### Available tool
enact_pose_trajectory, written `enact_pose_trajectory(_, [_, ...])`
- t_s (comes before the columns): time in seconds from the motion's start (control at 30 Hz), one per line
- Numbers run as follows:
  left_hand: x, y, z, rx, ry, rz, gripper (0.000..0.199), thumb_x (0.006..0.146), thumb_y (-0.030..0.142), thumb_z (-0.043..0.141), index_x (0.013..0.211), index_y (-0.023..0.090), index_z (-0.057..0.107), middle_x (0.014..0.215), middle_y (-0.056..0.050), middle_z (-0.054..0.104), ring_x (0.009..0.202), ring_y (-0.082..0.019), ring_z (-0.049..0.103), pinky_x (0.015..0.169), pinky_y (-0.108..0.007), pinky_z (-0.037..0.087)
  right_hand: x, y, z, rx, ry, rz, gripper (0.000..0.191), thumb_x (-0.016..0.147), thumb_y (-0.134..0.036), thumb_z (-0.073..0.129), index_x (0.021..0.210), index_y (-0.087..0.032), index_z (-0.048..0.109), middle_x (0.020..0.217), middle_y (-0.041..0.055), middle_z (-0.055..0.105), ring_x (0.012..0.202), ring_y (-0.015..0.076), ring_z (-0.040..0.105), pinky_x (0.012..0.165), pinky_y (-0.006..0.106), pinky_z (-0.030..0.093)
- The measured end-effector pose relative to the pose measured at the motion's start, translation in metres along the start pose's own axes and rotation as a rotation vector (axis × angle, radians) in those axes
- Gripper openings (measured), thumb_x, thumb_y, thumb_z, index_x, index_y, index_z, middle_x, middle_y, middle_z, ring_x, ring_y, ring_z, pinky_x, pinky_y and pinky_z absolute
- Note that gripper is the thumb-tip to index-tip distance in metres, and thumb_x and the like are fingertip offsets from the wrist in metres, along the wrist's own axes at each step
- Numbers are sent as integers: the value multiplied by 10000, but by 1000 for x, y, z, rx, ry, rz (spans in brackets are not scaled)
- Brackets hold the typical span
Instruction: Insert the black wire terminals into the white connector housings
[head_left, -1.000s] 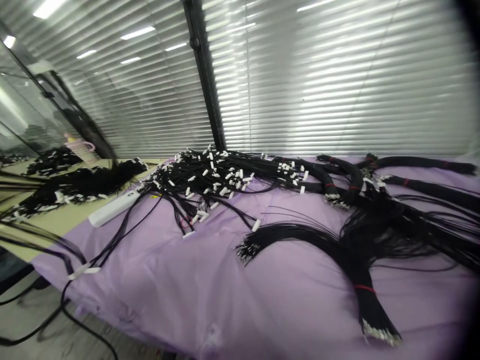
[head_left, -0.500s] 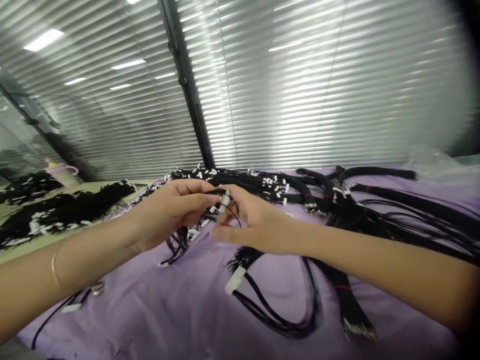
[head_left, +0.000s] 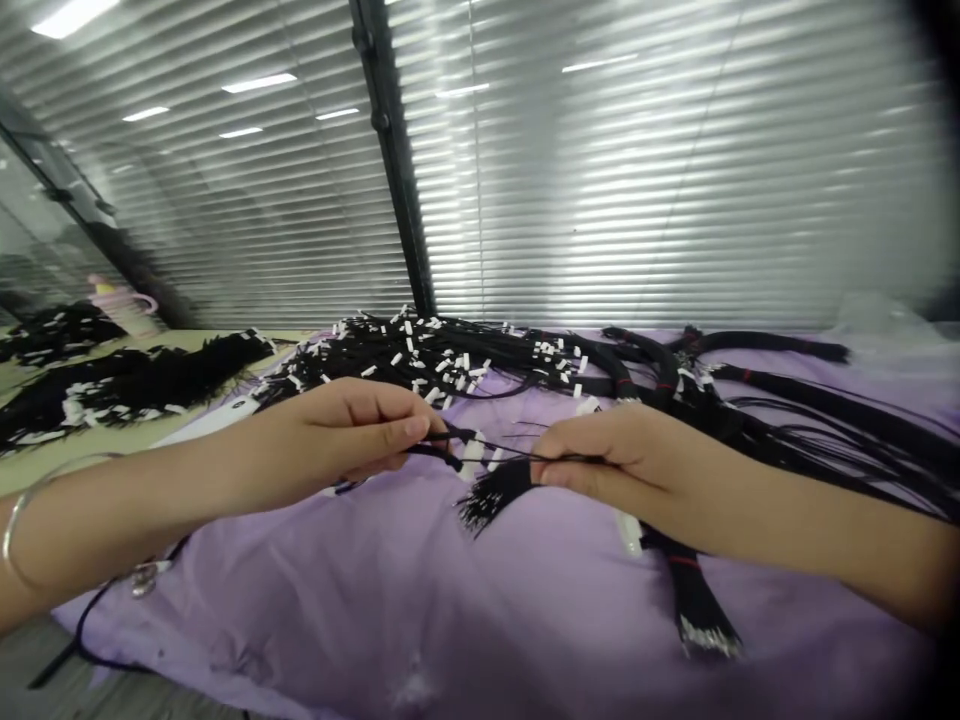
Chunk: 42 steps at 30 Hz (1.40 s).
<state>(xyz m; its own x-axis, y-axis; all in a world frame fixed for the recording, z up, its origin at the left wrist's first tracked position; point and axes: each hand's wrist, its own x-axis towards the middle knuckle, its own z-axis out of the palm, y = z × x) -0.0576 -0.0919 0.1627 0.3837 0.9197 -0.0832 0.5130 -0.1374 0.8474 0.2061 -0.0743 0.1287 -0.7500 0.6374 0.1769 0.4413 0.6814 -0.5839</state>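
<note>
While the left hand (head_left: pixel 367 432) and right hand (head_left: pixel 615 455) clamp fingers on black wires (head_left: pixel 459 434) mid-frame, work looks midway; lower right, a red-tied bundle (head_left: pixel 694 595) lies untouched.

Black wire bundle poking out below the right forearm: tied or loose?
Tied: a red band runs across the bundle above its silvery end.

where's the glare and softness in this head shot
Head view: bright glare stripes the blinds; white light bars, apparently reflections, sit upper left; lower right corner falls nearly black; thin black wires being held look soft.
</note>
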Motion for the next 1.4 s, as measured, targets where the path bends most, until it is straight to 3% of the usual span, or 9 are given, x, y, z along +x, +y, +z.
enact_pose_trajectory(0.17, [42, 3, 16, -25, -133, 119, 212, 826, 396, 625, 871, 205, 704, 538, 44, 407, 451, -63, 316, 399, -169, 264, -4, 19, -2, -215, 241, 33, 206, 927, -337, 469, 930, -211, 632, 794, -1, 671, 692, 131, 610, 635, 246, 442])
enact_pose_trajectory(0.3, [78, -5, 49, -271, -216, 288, 207, 853, 336, 613, 987, 213, 713, 543, 50, 404, 480, -61, 322, 423, -163, 280, -20, 31, 3, -222, 459, 42, 347, 892, -337, 552, 1196, -212, 440, 673, -37, 585, 565, 119, 552, 572, 251, 444])
enact_pose_trajectory(0.43, [93, -14, 69, -367, -210, 350, 204, 871, 289, 591, 1021, 216, 708, 536, 55, 432, 470, -59, 359, 436, -170, 325, -46, 32, 3, -234, 626, 33, 213, 886, -277, 574, 1079, -235, 493, 774, -14, 598, 652, 104, 564, 610, 230, 460])
enact_pose_trajectory(0.63, [89, -23, 77, 240, 96, 817, 205, 869, 141, 558, 986, 171, 722, 830, -15, 709, 737, -108, 606, 684, -200, 469, -52, 28, 6, -408, 583, 83, 42, 869, -175, 573, 872, -204, 602, 771, -7, 635, 692, 89, 579, 635, 208, 451])
enact_pose_trajectory(0.8, [86, -28, 84, 377, 223, 779, 178, 856, 156, 569, 995, 195, 674, 791, 34, 731, 626, -96, 626, 607, -190, 470, -35, 27, 22, -519, 587, -80, 58, 855, -129, 558, 850, -133, 615, 720, 31, 605, 659, 98, 543, 599, 207, 429])
enact_pose_trajectory(0.9, [86, -29, 84, 365, 226, 759, 295, 848, 146, 574, 1133, 219, 597, 784, 59, 723, 575, -86, 613, 582, -188, 464, -27, 29, 21, -490, 551, -55, 87, 871, -152, 548, 856, -125, 628, 729, 32, 607, 661, 94, 535, 602, 206, 422])
enact_pose_trajectory(1.13, [91, -31, 83, 337, 263, 707, 42, 829, 227, 613, 801, 195, 619, 710, 38, 685, 589, -103, 600, 553, -211, 424, -17, 37, 16, 167, 423, 139, 241, 949, -346, 437, 1017, -168, 583, 980, 43, 626, 892, 124, 581, 793, 256, 462])
enact_pose_trajectory(1.2, [93, -31, 84, 274, 253, 667, 174, 808, 270, 643, 709, 185, 528, 659, 34, 647, 557, -103, 565, 525, -216, 405, -15, 38, 20, 258, 373, 133, 262, 925, -369, 484, 1078, -168, 553, 1023, 53, 620, 916, 141, 580, 813, 284, 463])
enact_pose_trajectory(1.4, [95, -32, 61, 369, -11, 833, 331, 863, 204, 561, 596, 181, 367, 725, -7, 592, 676, -115, 536, 620, -235, 415, -19, 41, 13, 372, 278, 207, 222, 854, -388, 588, 944, -184, 594, 856, 5, 572, 770, 124, 520, 680, 262, 417])
